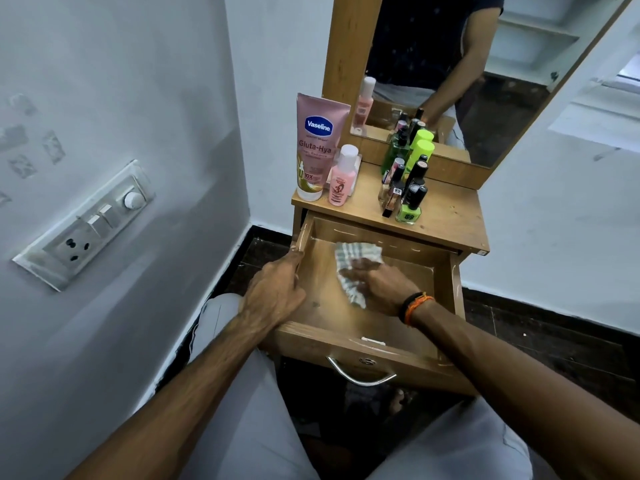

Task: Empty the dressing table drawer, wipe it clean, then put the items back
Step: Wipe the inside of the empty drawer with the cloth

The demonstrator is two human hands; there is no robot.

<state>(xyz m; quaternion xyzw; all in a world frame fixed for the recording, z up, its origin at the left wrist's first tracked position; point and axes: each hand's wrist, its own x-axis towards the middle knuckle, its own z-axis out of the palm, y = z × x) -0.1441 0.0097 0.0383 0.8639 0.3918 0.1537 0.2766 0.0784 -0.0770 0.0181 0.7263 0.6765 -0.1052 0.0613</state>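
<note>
Drawer: left hand grips its side, right hand presses cloth flat

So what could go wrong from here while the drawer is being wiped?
1. The wooden drawer is pulled far out; pressing down with the right hand on the striped cloth could tip or strain it, though the left hand steadies its side wall.
2. The cluster of nail polish bottles stands near the tabletop's front edge; shaking might topple one into the drawer.
</note>
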